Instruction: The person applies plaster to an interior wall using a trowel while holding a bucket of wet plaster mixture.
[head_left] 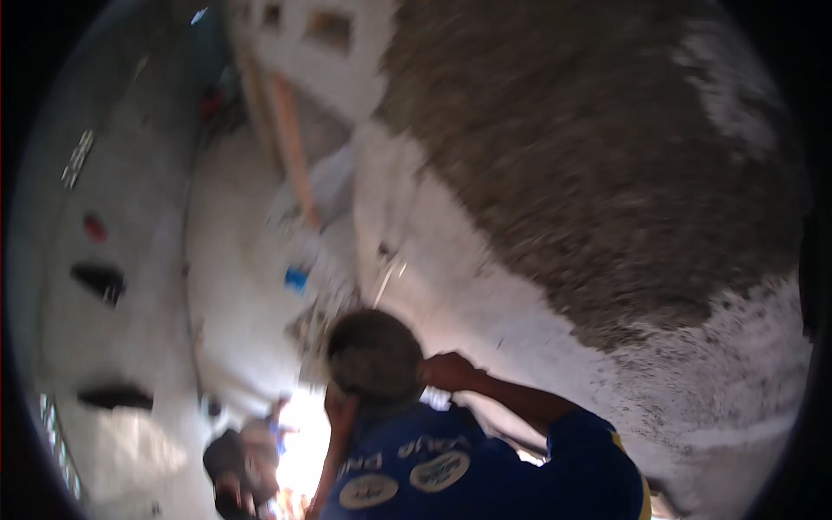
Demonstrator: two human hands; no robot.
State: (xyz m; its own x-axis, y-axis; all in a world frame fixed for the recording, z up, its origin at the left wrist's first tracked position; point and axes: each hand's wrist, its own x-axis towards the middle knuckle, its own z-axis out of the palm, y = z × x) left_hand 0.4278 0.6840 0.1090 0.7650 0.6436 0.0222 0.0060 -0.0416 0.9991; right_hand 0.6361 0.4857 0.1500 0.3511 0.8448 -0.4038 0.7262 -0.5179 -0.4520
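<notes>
Round pan point(388, 401) of coarse grey-brown mix point(373, 351) between my hands: right hand point(445, 371) gripping rim, left hand point(342, 406) against near-left edge, finger closure unclear. Beyond grip, to right, rough dark plaster point(598, 173) over smoother pale wall point(459, 260).

On the blue shirt point(511, 481) that I wear, there stands some pale lettering point(422, 449), blurred. Near it I see two pale oval emblems point(368, 491), whose small marks I cannot read.
</notes>
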